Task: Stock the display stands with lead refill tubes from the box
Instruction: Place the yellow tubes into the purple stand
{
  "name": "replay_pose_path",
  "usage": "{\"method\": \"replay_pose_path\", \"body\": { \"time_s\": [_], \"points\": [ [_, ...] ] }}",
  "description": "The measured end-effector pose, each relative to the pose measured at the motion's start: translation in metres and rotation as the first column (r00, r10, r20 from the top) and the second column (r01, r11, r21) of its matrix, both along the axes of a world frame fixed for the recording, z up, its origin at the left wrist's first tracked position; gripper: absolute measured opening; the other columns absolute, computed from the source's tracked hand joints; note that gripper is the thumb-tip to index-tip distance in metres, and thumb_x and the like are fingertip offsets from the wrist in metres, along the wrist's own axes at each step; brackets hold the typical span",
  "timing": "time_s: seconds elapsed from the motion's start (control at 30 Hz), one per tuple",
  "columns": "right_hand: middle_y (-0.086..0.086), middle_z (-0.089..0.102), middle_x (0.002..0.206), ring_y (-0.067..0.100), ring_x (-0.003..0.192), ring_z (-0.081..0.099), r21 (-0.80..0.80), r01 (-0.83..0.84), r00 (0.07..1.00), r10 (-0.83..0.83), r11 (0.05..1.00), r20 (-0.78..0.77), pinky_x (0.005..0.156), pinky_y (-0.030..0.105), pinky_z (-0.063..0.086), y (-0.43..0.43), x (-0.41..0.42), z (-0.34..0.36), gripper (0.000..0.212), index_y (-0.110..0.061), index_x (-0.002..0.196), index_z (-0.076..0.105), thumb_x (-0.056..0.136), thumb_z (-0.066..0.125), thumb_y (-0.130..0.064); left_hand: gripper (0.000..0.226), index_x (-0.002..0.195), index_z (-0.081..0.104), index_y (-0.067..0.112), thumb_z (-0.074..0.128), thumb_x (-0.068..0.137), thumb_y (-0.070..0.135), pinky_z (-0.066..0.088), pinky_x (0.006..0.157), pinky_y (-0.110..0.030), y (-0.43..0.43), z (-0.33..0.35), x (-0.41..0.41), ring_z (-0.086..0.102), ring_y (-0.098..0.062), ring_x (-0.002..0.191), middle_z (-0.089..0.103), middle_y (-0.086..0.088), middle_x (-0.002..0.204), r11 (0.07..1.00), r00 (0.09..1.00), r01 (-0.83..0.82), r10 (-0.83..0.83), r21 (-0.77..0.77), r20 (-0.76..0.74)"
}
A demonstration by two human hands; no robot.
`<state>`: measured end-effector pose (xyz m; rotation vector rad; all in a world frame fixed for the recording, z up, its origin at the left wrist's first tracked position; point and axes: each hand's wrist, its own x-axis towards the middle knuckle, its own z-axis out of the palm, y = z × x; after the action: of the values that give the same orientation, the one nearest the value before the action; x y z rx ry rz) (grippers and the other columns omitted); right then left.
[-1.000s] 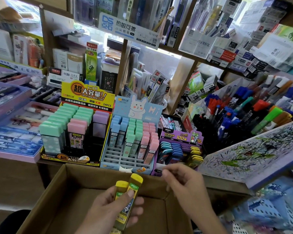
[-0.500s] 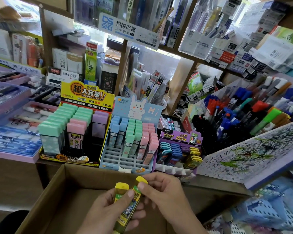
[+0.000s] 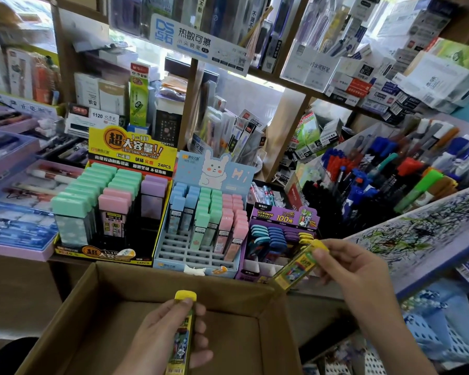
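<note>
Over the open cardboard box (image 3: 73, 301), my left hand (image 3: 165, 339) grips one yellow-capped lead refill tube (image 3: 183, 334) upright. My right hand (image 3: 355, 269) pinches a second yellow-capped tube (image 3: 295, 269) near its cap and holds it slanted just in front of the purple display stand (image 3: 282, 215). That stand holds rows of teal, blue, purple and yellow tubes. To its left are a light blue rabbit stand (image 3: 214, 174) with blue, green and pink tubes and a yellow stand (image 3: 130, 147) with wide green, pink and purple cases.
Shelves crammed with boxed stationery rise behind the stands. Marker and pen bins (image 3: 390, 174) fill the right. A scribbled test pad (image 3: 417, 228) juts out beside my right hand. Purple trays of pens (image 3: 16, 190) lie at the left.
My right hand has taken one of the two yellow tubes from my left hand and carried it up and right to the purple stand. One tube stays in my left hand.
</note>
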<state>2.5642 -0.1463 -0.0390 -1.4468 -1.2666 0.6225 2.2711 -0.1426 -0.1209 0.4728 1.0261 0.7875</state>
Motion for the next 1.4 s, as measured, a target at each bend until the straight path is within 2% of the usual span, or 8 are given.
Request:
{"method": "replay_pose_path", "body": {
  "time_s": [0.43,0.63,0.83,0.97,1.13,1.2,1.3,1.4],
  "points": [
    [-0.011,0.077,0.078,0.007,0.072,0.075,0.128,0.034,0.892,-0.088,0.991,0.444,0.067,0.019,0.061,0.025,0.041,-0.003,0.028,-0.029,0.094,0.076,0.086,0.079,-0.002,0.022,0.090,0.074,-0.005,0.067,0.094,0.015,0.057,0.053,-0.042,-0.001,0.007,0.003,0.062,-0.031,0.049,0.061,-0.021,0.062,0.998,0.998,-0.044,0.042,-0.037,-0.056],
    [-0.010,0.073,0.087,0.009,0.073,0.072,0.164,0.034,0.781,-0.129,0.986,0.612,0.066,0.040,0.064,0.031,0.039,-0.013,0.019,-0.016,0.099,0.079,0.083,0.082,-0.005,0.018,0.086,0.074,-0.003,0.068,0.093,0.012,0.058,0.055,-0.043,0.000,0.003,0.003,0.062,-0.033,0.049,0.061,-0.022,0.063,0.999,0.998,-0.038,0.036,-0.036,-0.049],
    [-0.005,0.067,0.093,0.001,0.076,0.066,0.157,0.012,0.689,-0.122,0.987,0.714,0.071,0.012,0.054,0.033,0.039,-0.034,0.024,-0.009,0.101,0.078,0.080,0.085,0.000,0.019,0.080,0.076,0.000,0.069,0.092,0.012,0.058,0.055,-0.042,0.002,0.000,0.002,0.064,-0.033,0.051,0.063,-0.022,0.064,0.999,0.999,-0.026,0.024,-0.033,-0.045],
    [-0.005,0.064,0.092,-0.004,0.076,0.063,0.187,0.045,0.665,-0.169,0.981,0.728,0.071,0.008,0.051,0.032,0.041,-0.043,0.028,-0.009,0.101,0.072,0.078,0.086,0.000,0.016,0.083,0.076,0.000,0.069,0.092,0.010,0.058,0.055,-0.042,0.002,-0.001,0.001,0.064,-0.034,0.051,0.063,-0.022,0.064,0.999,0.998,-0.026,0.025,-0.022,-0.054],
    [-0.001,0.064,0.100,0.014,0.080,0.067,0.202,0.065,0.661,-0.193,0.977,0.725,0.066,0.035,0.061,0.026,0.035,-0.040,0.030,-0.009,0.107,0.072,0.081,0.084,-0.002,0.017,0.081,0.077,0.003,0.067,0.093,0.010,0.059,0.057,-0.041,0.002,-0.001,0.002,0.065,-0.033,0.053,0.064,-0.022,0.065,1.000,0.996,-0.016,0.019,0.026,-0.088],
    [-0.005,0.062,0.099,0.008,0.081,0.065,0.226,0.086,0.674,-0.224,0.970,0.704,0.064,0.032,0.059,0.020,0.027,-0.038,0.027,-0.012,0.107,0.071,0.083,0.082,-0.004,0.018,0.082,0.077,0.003,0.065,0.094,0.008,0.059,0.056,-0.041,0.001,-0.002,0.003,0.065,-0.033,0.054,0.064,-0.021,0.065,0.997,0.994,-0.022,0.030,0.078,-0.107],
    [-0.018,0.063,0.090,0.001,0.081,0.065,0.196,0.090,0.763,-0.194,0.976,0.617,0.065,0.015,0.055,0.005,0.003,-0.043,0.024,-0.026,0.098,0.070,0.085,0.079,-0.007,0.018,0.084,0.077,0.005,0.063,0.095,0.005,0.060,0.057,-0.041,0.001,-0.003,0.005,0.067,-0.035,0.058,0.065,-0.021,0.067,0.985,0.990,-0.026,0.049,0.169,-0.132],
    [-0.017,0.070,0.082,0.004,0.079,0.068,0.015,0.045,0.877,-0.047,0.999,0.478,0.066,0.020,0.057,-0.011,-0.025,-0.066,0.026,-0.040,0.092,0.070,0.088,0.077,-0.015,0.019,0.084,0.077,0.008,0.063,0.095,0.002,0.061,0.058,-0.041,-0.001,-0.003,0.006,0.071,-0.037,0.063,0.067,-0.022,0.068,0.969,0.986,-0.017,0.056,0.245,-0.155]
  ]
}}
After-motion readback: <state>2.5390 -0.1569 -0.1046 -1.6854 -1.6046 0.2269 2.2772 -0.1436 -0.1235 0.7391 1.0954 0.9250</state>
